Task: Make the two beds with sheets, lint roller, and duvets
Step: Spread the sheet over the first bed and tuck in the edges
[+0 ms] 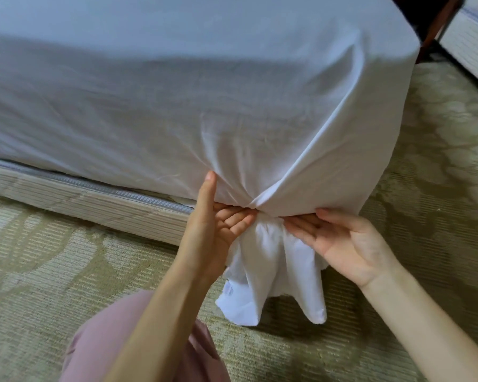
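**Q:** Sheet position, as logged?

**A:** The white sheet (204,106) is seen drawn over a squared corner above both hands. It is gathered into a tight neck (255,211) directly between the hands, at the lower edge of the draped side. Below the neck, a loose tail (271,271) is hung down between the two wrists. Its ends are touching the patterned carpet (425,188).

**Q:** Left hand?

**A:** The left hand (218,228) is set against the neck from its own side. The thumb (209,188) is laid straight up along the sheet. The fingers (238,220) are curled in on the gathered cloth, so a grip on the sheet is recorded.

**Q:** Right hand?

**A:** The right hand (342,244) is turned palm up. Its fingers are straight and are touching the neck from the opposite side, and its thumb is laid along the sheet's bottom edge. Nothing is clasped by it.

**Q:** Spacing of the hands?

**A:** The hands are apart, with only the neck between the fingertips.

**Q:** Surroundings?

**A:** Left of the left hand, a striped bed base (94,205) is exposed beneath the sheet's edge. Under the left forearm, a pink-clad knee (108,340) is noted. Far above and to the right of the right hand, the quilted side of a second bed (469,42) is visible. A dark wooden leg (439,26) is seen beside it.
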{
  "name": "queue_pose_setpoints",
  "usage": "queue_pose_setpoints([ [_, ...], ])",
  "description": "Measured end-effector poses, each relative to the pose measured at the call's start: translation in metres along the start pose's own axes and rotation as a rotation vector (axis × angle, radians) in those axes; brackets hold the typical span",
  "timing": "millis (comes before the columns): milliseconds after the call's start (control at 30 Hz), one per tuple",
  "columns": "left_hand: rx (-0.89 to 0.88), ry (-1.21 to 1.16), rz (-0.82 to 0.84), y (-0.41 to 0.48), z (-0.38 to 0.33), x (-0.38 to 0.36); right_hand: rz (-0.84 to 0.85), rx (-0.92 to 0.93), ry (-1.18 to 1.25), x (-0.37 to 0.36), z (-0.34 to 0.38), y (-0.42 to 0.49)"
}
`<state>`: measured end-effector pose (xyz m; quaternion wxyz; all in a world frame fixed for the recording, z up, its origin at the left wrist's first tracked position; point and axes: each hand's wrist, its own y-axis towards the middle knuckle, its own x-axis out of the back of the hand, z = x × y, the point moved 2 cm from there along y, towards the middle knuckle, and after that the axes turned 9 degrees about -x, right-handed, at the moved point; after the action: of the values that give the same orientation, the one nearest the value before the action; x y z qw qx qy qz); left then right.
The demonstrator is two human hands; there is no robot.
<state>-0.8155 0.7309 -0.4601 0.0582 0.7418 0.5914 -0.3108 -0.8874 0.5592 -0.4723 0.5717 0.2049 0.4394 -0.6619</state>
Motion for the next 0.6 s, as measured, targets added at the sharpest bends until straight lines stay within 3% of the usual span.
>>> queue_pose_setpoints([
  [167,-0.153,0.066,0.026,0.01,0.004,-0.009,0.151,0.049,0.012,-0.009,0.006,0.02],
  [333,-0.487,0.41,-0.105,0.033,-0.012,0.003,0.24,0.247,-0.013,-0.032,0.025,0.029],
  [400,-0.534,0.559,-0.02,0.033,-0.019,0.013,0.23,0.307,-0.073,-0.035,0.029,0.032],
  [467,-0.586,0.878,0.264,0.023,-0.018,0.024,0.203,0.308,-0.088,-0.035,0.03,0.035],
  [533,-0.687,1.466,0.527,0.015,-0.007,0.029,0.2,0.3,-0.084,-0.034,0.031,0.038],
  [600,-0.685,1.823,0.539,0.039,0.001,0.024,0.218,0.333,-0.116,-0.037,0.034,0.037],
])
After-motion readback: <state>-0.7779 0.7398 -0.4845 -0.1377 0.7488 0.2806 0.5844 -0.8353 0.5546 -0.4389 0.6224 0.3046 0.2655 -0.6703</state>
